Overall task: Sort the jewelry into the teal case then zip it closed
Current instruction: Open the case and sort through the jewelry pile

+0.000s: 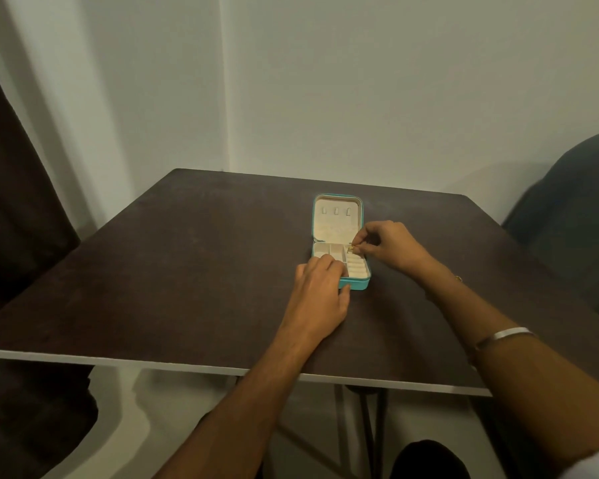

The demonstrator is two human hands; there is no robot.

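Head cam: teal case (355,284) lies open on the dark tabletop (187,271). Left hand (320,292) rests flat on its near-left corner, grip relaxed. Right hand (389,244) pinches a small gold jewelry piece (350,249) over the right-side compartments.

Dark brown table (187,271); open teal case (357,283) lying on it.

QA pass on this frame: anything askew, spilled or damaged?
Nothing stands out. The teal case lies open and flat on the table, the left hand rests on its near corner, and the right hand pinches a small gold piece over a compartment.
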